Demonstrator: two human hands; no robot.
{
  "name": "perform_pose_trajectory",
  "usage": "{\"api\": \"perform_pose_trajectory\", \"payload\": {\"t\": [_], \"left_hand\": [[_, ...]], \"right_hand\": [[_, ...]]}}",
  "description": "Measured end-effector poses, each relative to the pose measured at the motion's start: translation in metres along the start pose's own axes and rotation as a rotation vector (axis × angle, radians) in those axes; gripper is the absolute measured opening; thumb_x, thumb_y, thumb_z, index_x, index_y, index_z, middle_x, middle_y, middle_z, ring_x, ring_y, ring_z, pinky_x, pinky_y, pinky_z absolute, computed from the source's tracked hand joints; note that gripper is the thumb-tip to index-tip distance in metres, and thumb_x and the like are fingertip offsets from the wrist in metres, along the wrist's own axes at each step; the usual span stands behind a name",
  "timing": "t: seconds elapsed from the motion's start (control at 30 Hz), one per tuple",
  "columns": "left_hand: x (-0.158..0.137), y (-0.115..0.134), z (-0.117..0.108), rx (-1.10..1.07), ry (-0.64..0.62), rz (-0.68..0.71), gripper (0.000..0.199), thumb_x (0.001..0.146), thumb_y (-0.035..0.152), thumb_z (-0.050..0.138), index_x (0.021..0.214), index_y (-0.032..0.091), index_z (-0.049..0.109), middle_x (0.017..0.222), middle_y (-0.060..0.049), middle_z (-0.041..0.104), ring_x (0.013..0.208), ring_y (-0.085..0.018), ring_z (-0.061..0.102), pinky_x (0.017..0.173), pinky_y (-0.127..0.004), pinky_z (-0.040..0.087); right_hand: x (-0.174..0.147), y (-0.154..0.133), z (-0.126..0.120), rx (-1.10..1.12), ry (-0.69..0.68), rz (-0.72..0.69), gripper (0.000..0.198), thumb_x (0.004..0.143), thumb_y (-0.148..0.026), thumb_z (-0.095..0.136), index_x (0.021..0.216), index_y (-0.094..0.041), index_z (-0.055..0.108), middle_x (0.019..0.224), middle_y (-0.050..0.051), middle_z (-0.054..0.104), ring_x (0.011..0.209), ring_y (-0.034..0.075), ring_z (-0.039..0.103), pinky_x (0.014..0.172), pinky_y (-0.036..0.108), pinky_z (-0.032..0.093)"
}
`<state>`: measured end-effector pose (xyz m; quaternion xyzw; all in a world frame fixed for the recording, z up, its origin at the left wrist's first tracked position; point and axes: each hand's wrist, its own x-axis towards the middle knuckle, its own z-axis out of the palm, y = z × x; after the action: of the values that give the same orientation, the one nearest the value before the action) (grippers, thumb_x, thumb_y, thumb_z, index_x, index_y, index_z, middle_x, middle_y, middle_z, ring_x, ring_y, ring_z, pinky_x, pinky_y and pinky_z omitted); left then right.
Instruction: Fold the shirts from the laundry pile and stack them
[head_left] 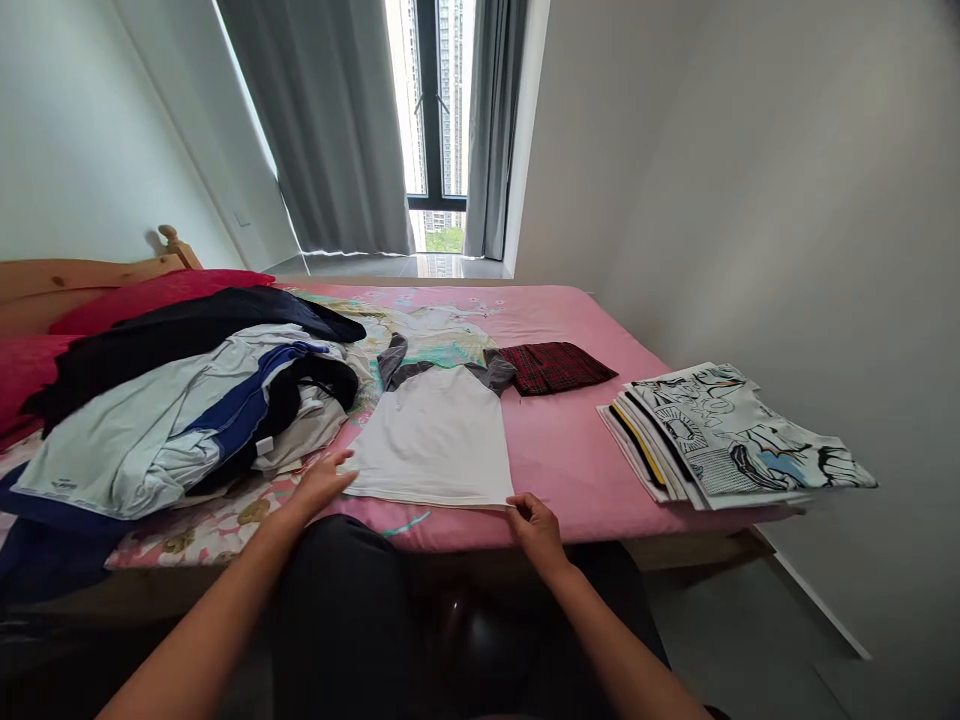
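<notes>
A white T-shirt [442, 440] with dark grey sleeves lies spread flat on the bed, its hem towards me and its neck pointing away. At the right hem corner, my right hand [538, 530] pinches the fabric between thumb and fingers. My left hand [324, 482] is at the left hem corner with its fingers apart, touching or just beside the cloth. Beyond the right sleeve lies a folded dark red plaid garment [556, 368].
On the left, a heap of loose clothes [172, 410] leans against red pillows [161, 290]. A stack of folded shirts [720, 435] stands at the right end of the pink bed [555, 450], near the wall. Behind the bed, grey curtains [322, 120] flank a window.
</notes>
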<state>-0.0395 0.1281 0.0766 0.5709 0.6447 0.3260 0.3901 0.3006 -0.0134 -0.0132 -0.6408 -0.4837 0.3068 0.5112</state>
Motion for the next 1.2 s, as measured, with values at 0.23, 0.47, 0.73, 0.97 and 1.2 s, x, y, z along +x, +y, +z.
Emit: {"api": "perform_pose_trajectory", "payload": {"t": [0.23,0.47,0.73,0.97,1.2], "left_hand": [[-0.074,0.026,0.152,0.477,-0.227,0.677,0.063,0.063,0.018,0.068,0.124,0.02,0.055,0.136,-0.014,0.049,0.125,-0.03,0.045,0.104,-0.044,0.035],[-0.074,0.041,0.226,0.588,-0.169,0.661,0.031,0.081,0.012,0.048,0.108,0.016,0.061,0.101,-0.012,0.065,0.097,-0.025,0.058,0.088,-0.039,0.044],[-0.088,0.047,0.195,0.327,-0.264,0.657,0.044,0.074,0.005,0.043,0.111,0.019,0.065,0.102,-0.009,0.066,0.1,-0.021,0.058,0.089,-0.033,0.045],[-0.146,0.042,0.138,-0.036,-0.361,0.569,0.029,0.088,0.022,0.045,0.104,0.023,0.07,0.098,-0.009,0.066,0.092,-0.02,0.059,0.083,-0.031,0.047],[-0.166,0.038,0.088,-0.197,-0.412,0.491,0.026,0.091,0.031,0.046,0.09,0.019,0.069,0.088,-0.007,0.061,0.081,-0.017,0.056,0.074,-0.026,0.043]], "right_hand": [[0.003,-0.016,0.011,0.018,0.014,-0.019,0.026,0.077,-0.041,0.056,0.087,-0.02,0.067,0.082,0.003,0.069,0.072,0.018,0.06,0.071,0.03,0.048],[0.004,-0.032,0.003,-0.074,-0.024,-0.15,0.017,0.08,-0.033,0.055,0.082,-0.021,0.066,0.082,0.003,0.066,0.078,0.018,0.059,0.074,0.029,0.047],[0.017,-0.012,0.001,0.368,0.036,0.217,0.035,0.075,-0.048,0.06,0.092,-0.018,0.06,0.071,0.0,0.057,0.057,0.013,0.053,0.052,0.026,0.048],[0.063,0.004,0.004,0.924,-0.015,0.628,0.021,0.082,-0.035,0.059,0.093,-0.017,0.055,0.084,0.006,0.064,0.072,0.016,0.064,0.066,0.031,0.055],[0.146,-0.012,0.029,1.259,-0.112,0.688,0.024,0.088,-0.04,0.049,0.094,-0.018,0.055,0.081,0.005,0.067,0.078,0.017,0.066,0.07,0.031,0.056]]}}
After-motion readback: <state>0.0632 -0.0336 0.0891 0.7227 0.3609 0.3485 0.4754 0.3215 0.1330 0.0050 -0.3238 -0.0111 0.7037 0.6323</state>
